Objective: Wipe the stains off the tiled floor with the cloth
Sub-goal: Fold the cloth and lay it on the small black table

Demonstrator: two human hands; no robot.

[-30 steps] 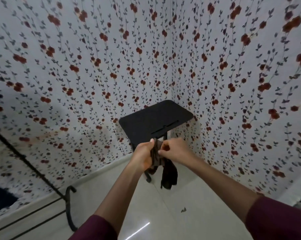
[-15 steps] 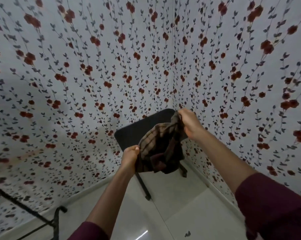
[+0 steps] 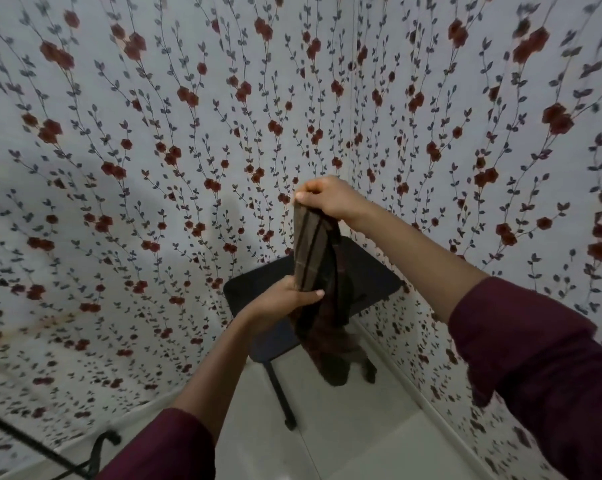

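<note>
A dark brown checked cloth (image 3: pixel 313 251) hangs lengthwise in front of me, above the pale tiled floor (image 3: pixel 355 441). My right hand (image 3: pixel 327 197) pinches its top end, raised before the room's corner. Lower down, my left hand (image 3: pixel 285 299) grips the cloth around its middle. The cloth's loose lower end (image 3: pixel 334 355) dangles below that hand. No stain on the floor is visible in this frame.
A small black table (image 3: pixel 372 271) on thin legs stands in the corner right behind the cloth. Floral wallpaper (image 3: pixel 154 168) covers both walls. A black metal frame (image 3: pixel 95 455) juts in at the lower left.
The cloth went from bunched, to spread wide, to a narrow vertical strip. My right hand has risen and my left hand now grips the cloth further down. The view has tilted.
</note>
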